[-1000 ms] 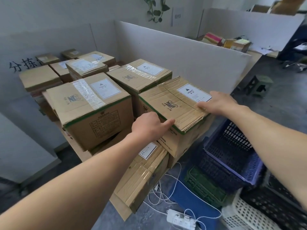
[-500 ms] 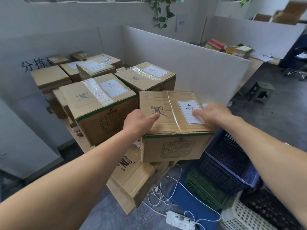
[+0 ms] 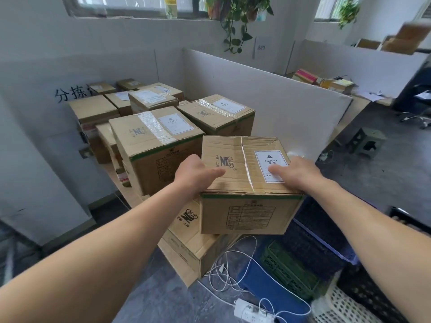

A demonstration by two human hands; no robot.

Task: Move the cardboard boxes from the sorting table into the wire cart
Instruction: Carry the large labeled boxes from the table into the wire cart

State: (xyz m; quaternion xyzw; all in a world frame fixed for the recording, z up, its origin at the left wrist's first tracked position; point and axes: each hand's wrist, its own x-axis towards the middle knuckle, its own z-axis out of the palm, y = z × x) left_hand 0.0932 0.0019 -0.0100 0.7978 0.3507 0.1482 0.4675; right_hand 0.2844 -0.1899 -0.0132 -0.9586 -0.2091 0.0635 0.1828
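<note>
**Head view: items as logged**

1. Cardboard box (image 3: 235, 159): brown, with a green band under the top edge and a tape seam down the lid. It sat level at picture centre with its printed panel facing me. I held it between both hands, forward of the sorting table (image 3: 131, 194), whose bare edge showed at 9 o'clock of the box.
2. Left hand (image 3: 194, 176): clamped on the box's left top edge. The thumb lay flat across the lid and the fingers curled down the side, out of sight.
3. Right hand (image 3: 300, 173): clamped on the right top edge. The thumb rested on the white HEAVY label (image 3: 270, 165) and the fingers wrapped over the far side.
4. Tilted box (image 3: 186, 241): at 7 o'clock of the held one and below it, with one corner dipping toward the floor. I could not tell whether the two touched.
5. Taped box (image 3: 154, 141): on the table at 10 o'clock, just beside my left hand.
6. Rear box (image 3: 217, 113): at 12 o'clock, beside the white partition (image 3: 279, 108).
7. Smaller boxes (image 3: 121, 99): grouped beyond, at 11 o'clock.
8. Floor items: blue crate (image 3: 326, 229), green crate (image 3: 289, 269) and white basket (image 3: 345, 306) at 5 o'clock, close together. The power strip (image 3: 250, 312) lay at 6 o'clock.
9. Green stool (image 3: 368, 141): at 2 o'clock, well apart.
</note>
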